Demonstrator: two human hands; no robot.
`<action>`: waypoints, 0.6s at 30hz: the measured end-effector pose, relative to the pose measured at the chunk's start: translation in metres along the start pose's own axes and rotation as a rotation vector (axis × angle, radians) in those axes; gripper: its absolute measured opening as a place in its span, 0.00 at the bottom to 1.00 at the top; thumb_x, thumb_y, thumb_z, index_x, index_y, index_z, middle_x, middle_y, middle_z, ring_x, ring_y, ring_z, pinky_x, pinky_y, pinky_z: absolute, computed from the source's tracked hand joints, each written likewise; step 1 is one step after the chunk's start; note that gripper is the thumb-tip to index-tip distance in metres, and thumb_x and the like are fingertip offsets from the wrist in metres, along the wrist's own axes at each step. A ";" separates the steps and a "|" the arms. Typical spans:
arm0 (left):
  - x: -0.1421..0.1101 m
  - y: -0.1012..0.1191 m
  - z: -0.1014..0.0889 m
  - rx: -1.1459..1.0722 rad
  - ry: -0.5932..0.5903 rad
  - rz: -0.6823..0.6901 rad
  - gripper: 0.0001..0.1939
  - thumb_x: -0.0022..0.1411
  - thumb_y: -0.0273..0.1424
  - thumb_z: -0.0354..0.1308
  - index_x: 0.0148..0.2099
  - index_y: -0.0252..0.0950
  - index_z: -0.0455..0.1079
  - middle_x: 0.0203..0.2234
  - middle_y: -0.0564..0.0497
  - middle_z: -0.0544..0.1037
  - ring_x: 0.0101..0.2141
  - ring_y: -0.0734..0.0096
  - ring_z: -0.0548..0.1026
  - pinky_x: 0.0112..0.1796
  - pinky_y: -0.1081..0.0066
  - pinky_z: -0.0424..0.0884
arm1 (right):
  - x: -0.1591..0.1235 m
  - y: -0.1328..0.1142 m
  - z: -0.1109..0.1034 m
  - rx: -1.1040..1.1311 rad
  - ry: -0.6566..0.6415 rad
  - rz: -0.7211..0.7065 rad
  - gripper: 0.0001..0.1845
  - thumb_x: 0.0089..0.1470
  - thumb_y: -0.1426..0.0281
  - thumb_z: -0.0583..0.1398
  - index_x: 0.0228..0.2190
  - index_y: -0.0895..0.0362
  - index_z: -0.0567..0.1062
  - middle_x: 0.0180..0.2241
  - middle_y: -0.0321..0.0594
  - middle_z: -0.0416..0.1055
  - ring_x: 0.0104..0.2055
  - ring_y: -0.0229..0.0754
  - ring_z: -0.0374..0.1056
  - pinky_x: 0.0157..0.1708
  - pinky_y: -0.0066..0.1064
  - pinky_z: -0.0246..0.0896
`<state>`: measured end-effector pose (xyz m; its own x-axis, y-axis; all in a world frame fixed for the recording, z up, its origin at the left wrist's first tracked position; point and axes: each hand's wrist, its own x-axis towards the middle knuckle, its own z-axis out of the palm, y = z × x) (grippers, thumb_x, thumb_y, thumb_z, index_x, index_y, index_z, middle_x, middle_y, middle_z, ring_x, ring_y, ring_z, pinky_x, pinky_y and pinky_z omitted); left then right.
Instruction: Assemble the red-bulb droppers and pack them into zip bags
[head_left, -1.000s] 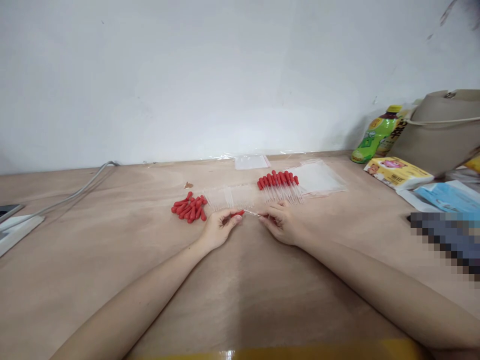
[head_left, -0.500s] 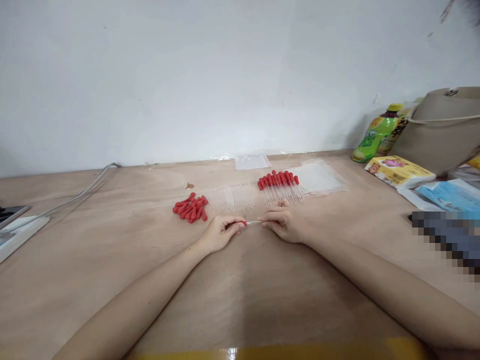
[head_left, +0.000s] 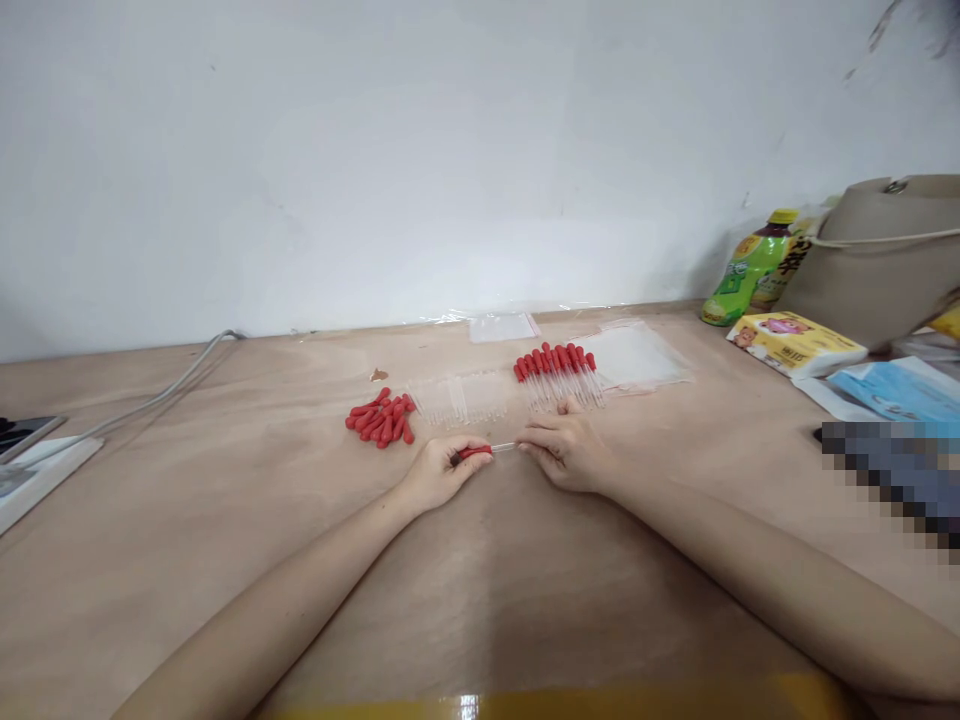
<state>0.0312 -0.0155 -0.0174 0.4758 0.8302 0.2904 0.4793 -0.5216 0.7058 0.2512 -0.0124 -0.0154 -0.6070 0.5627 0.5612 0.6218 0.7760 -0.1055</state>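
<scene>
My left hand (head_left: 437,471) pinches a red rubber bulb (head_left: 474,452) above the wooden table (head_left: 480,580). My right hand (head_left: 568,452) pinches a thin clear tube (head_left: 504,446) whose end meets the bulb. Behind my hands lie a heap of loose red bulbs (head_left: 381,417), a row of bare clear tubes (head_left: 465,397) and a row of tubes with red bulbs fitted (head_left: 559,371).
Clear plastic bags (head_left: 636,354) lie behind the tubes. At the right stand a green bottle (head_left: 745,269), a tissue pack (head_left: 795,343), a beige bag (head_left: 885,255) and a blue packet (head_left: 896,390). A grey cable (head_left: 161,380) and a white power strip (head_left: 37,475) are at the left.
Both hands drew slightly nearer me and closer together, and the red bulb now sits against the end of the clear tube.
</scene>
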 end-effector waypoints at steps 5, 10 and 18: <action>-0.001 0.000 0.000 0.051 -0.030 0.038 0.09 0.59 0.33 0.52 0.37 0.34 0.72 0.27 0.51 0.75 0.27 0.73 0.71 0.28 0.76 0.66 | 0.002 -0.005 0.002 0.006 -0.055 0.022 0.14 0.56 0.71 0.48 0.29 0.58 0.72 0.24 0.37 0.70 0.24 0.34 0.58 0.32 0.33 0.38; -0.001 -0.003 0.001 0.103 -0.046 0.091 0.09 0.60 0.32 0.52 0.37 0.34 0.71 0.29 0.50 0.75 0.29 0.72 0.71 0.31 0.74 0.67 | 0.005 -0.009 0.006 0.000 -0.121 0.059 0.13 0.55 0.71 0.49 0.26 0.58 0.71 0.21 0.36 0.70 0.21 0.33 0.55 0.33 0.33 0.37; 0.000 -0.004 0.000 0.180 -0.057 0.226 0.10 0.62 0.33 0.49 0.37 0.34 0.70 0.27 0.49 0.74 0.28 0.72 0.70 0.31 0.74 0.66 | 0.011 -0.014 0.011 0.031 -0.198 0.121 0.15 0.55 0.71 0.48 0.22 0.59 0.69 0.20 0.36 0.70 0.20 0.32 0.54 0.34 0.33 0.38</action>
<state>0.0290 -0.0139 -0.0199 0.6237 0.6790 0.3873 0.4769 -0.7231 0.4997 0.2299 -0.0138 -0.0170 -0.6164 0.6946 0.3710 0.6823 0.7063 -0.1886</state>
